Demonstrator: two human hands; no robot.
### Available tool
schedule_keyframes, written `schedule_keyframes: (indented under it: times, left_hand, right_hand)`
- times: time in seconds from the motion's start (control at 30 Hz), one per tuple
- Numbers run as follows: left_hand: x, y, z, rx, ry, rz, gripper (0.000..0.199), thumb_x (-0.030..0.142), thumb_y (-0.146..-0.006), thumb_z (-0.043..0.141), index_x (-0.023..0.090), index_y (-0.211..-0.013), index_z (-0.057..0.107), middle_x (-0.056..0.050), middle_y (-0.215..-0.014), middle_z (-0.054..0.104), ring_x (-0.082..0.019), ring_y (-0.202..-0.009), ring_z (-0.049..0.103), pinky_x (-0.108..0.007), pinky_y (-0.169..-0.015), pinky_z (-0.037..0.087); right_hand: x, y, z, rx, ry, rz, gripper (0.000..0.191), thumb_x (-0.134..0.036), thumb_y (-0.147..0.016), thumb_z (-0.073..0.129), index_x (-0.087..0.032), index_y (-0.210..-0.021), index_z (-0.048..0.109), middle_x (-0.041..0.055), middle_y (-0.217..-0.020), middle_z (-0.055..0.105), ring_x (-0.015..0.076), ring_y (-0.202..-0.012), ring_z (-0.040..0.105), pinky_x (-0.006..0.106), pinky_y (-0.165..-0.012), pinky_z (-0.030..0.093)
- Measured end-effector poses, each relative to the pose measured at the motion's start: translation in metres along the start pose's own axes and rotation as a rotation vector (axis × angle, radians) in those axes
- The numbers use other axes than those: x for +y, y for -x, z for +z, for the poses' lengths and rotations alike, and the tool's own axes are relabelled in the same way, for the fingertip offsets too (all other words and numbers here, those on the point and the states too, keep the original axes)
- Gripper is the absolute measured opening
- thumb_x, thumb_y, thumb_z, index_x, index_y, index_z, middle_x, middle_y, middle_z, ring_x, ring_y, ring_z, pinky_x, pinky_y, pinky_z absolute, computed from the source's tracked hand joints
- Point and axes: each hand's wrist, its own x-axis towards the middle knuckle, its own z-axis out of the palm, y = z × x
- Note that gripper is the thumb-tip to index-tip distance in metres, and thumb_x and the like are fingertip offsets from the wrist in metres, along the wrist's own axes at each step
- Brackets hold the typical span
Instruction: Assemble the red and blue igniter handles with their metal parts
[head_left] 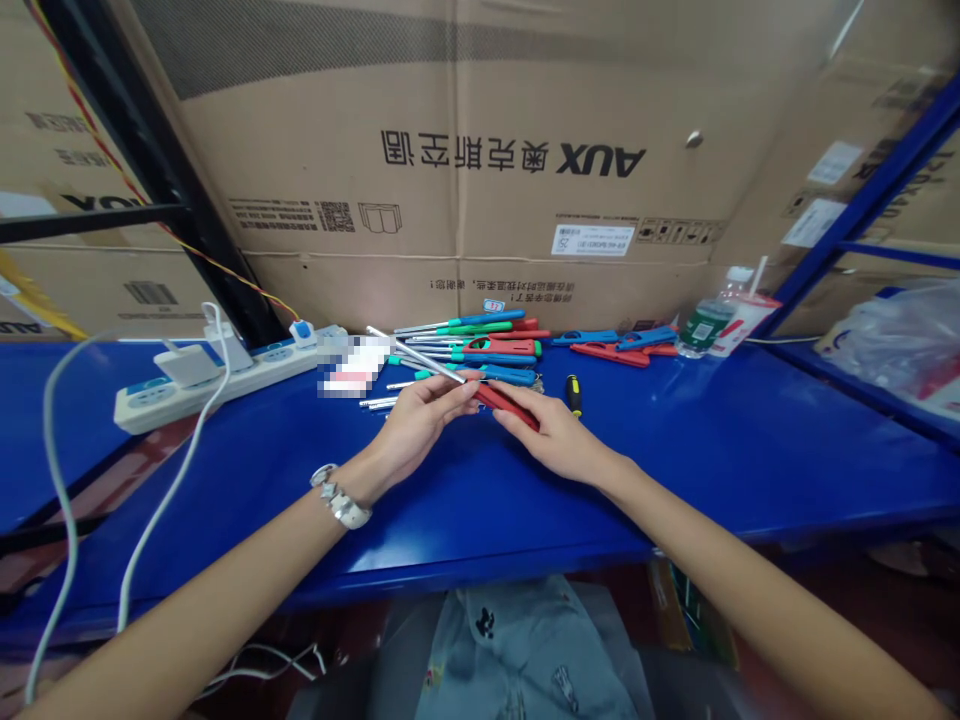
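Note:
A long-nosed lighter with a red handle (504, 402) and a silver tube is held between both hands, tilted up to the left. My left hand (421, 418) is closed around the spot where the tube meets the handle. On the handle's rear end, my right hand (559, 432) is closed too. Just behind them lies a pile of lighters (487, 347) with red, blue and green handles, their tubes pointing left. A small black and yellow screwdriver (574, 395) rests right of the pile.
Red and blue handle pieces (626, 345) lie at the back right, beside a plastic bottle (703, 325) and a cup with a straw (742, 325). A power strip (225, 378) with plugs and white cables is at left. A large cardboard box (465, 220) stands behind the blue table (675, 480).

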Motion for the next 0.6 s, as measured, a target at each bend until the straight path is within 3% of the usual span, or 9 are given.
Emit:
schedule_keyframes:
  times: [0.13, 0.23, 0.3, 0.37, 0.43, 0.47, 0.53, 0.6]
  left_hand:
    - [0.0, 0.023, -0.012, 0.002, -0.201, -0.072, 0.027, 0.045, -0.088, 0.078, 0.019, -0.095, 0.08, -0.008, -0.088, 0.077, -0.018, -0.076, 0.07, -0.032, -0.074, 0.059]
    - [0.004, 0.035, -0.021, -0.024, -0.386, -0.036, 0.034, 0.052, -0.091, 0.071, 0.019, -0.084, 0.078, -0.006, -0.072, 0.073, -0.017, -0.061, 0.065, -0.031, -0.06, 0.055]
    - [0.01, 0.04, -0.025, 0.018, -0.643, 0.135, 0.038, 0.051, -0.093, 0.068, 0.019, -0.072, 0.072, -0.004, -0.064, 0.067, -0.016, -0.056, 0.059, -0.03, -0.058, 0.051]
    - [0.017, 0.041, -0.025, 0.051, -0.961, 0.413, 0.031, 0.045, -0.093, 0.069, 0.019, -0.075, 0.071, -0.006, -0.075, 0.069, -0.019, -0.069, 0.062, -0.034, -0.069, 0.053]
    - [0.024, 0.037, -0.024, -0.041, -1.204, 0.613, 0.021, 0.038, -0.091, 0.071, 0.02, -0.102, 0.073, -0.012, -0.11, 0.071, -0.028, -0.101, 0.064, -0.043, -0.09, 0.051]
    - [0.026, 0.033, -0.023, -0.133, -1.288, 0.649, 0.027, 0.035, -0.092, 0.07, 0.022, -0.116, 0.071, -0.013, -0.124, 0.068, -0.031, -0.114, 0.061, -0.047, -0.098, 0.048]
    - [0.026, 0.022, -0.022, -0.327, -1.382, 0.616, 0.034, 0.031, -0.093, 0.069, 0.024, -0.126, 0.067, -0.013, -0.129, 0.066, -0.032, -0.117, 0.06, -0.047, -0.099, 0.046]
    - [0.023, 0.01, -0.024, -0.458, -1.364, 0.543, 0.028, 0.031, -0.095, 0.065, 0.023, -0.122, 0.069, -0.011, -0.117, 0.07, -0.028, -0.106, 0.065, -0.041, -0.093, 0.049]
  right_hand:
    - [-0.003, 0.003, 0.003, -0.047, 0.107, -0.024, 0.048, -0.047, -0.102, 0.054, -0.029, -0.147, 0.055, 0.0089, -0.146, 0.062, 0.0304, -0.128, 0.062, 0.052, -0.106, 0.05]
    - [-0.005, -0.001, 0.003, -0.093, 0.091, -0.056, 0.044, -0.043, -0.104, 0.05, -0.027, -0.145, 0.056, 0.0102, -0.135, 0.069, 0.0282, -0.12, 0.067, 0.047, -0.099, 0.052]
    - [-0.007, -0.006, 0.001, -0.149, 0.054, -0.062, 0.038, -0.041, -0.107, 0.044, -0.024, -0.135, 0.062, 0.009, -0.115, 0.075, 0.0248, -0.103, 0.071, 0.042, -0.09, 0.054]
    - [-0.008, -0.01, -0.001, -0.24, -0.01, -0.039, 0.036, -0.041, -0.108, 0.039, -0.02, -0.114, 0.068, 0.0052, -0.091, 0.075, 0.0193, -0.08, 0.069, 0.035, -0.076, 0.054]
    - [-0.01, -0.015, -0.005, -0.347, -0.127, 0.051, 0.034, -0.043, -0.108, 0.039, -0.02, -0.104, 0.064, 0.0001, -0.074, 0.07, 0.0138, -0.059, 0.061, 0.028, -0.06, 0.05]
    - [-0.011, -0.017, -0.007, -0.409, -0.203, 0.123, 0.031, -0.044, -0.107, 0.04, -0.021, -0.108, 0.061, -0.0023, -0.071, 0.068, 0.0118, -0.051, 0.056, 0.026, -0.053, 0.046]
    - [-0.013, -0.022, -0.01, -0.528, -0.358, 0.273, 0.029, -0.049, -0.106, 0.043, -0.023, -0.117, 0.051, -0.0058, -0.068, 0.068, 0.0095, -0.039, 0.047, 0.023, -0.041, 0.037]
    - [-0.012, -0.026, -0.013, -0.622, -0.462, 0.361, 0.032, -0.055, -0.103, 0.046, -0.025, -0.114, 0.046, -0.0057, -0.07, 0.071, 0.0086, -0.035, 0.044, 0.022, -0.037, 0.033]
